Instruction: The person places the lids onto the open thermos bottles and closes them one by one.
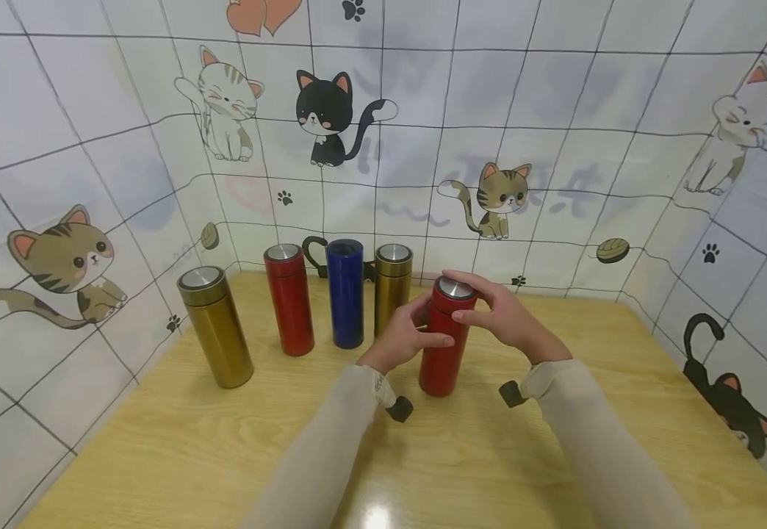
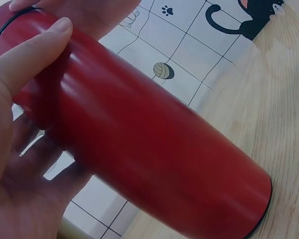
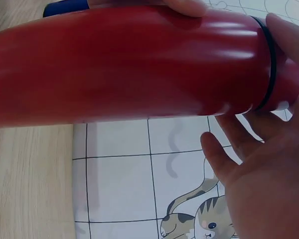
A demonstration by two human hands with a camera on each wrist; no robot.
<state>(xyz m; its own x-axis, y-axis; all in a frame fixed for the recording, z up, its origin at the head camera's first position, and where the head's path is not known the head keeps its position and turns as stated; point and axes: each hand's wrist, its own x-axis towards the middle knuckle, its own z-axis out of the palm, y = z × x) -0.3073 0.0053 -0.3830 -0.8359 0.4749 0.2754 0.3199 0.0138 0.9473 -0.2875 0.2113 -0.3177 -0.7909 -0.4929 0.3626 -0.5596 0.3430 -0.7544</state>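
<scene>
A red thermos flask (image 1: 441, 360) with a silver-topped lid (image 1: 456, 288) stands on the wooden table, slightly tilted in the head view. My left hand (image 1: 402, 339) grips its upper body from the left, thumb across the near side, as the left wrist view also shows along the red wall (image 2: 154, 134). From the right, my right hand (image 1: 504, 317) holds the lid, its fingers and thumb around the red cap above the dark seam ring (image 3: 270, 64). Just behind the left hand stands a gold flask (image 1: 393, 283), partly hidden.
Left of the hands stand a blue flask (image 1: 346, 294) with a dark, recessed top, another red flask (image 1: 289, 301) and a gold flask (image 1: 217, 330) nearest the left edge. Cat-printed sheeting (image 1: 410, 95) walls the table (image 1: 225, 455) at the back and sides.
</scene>
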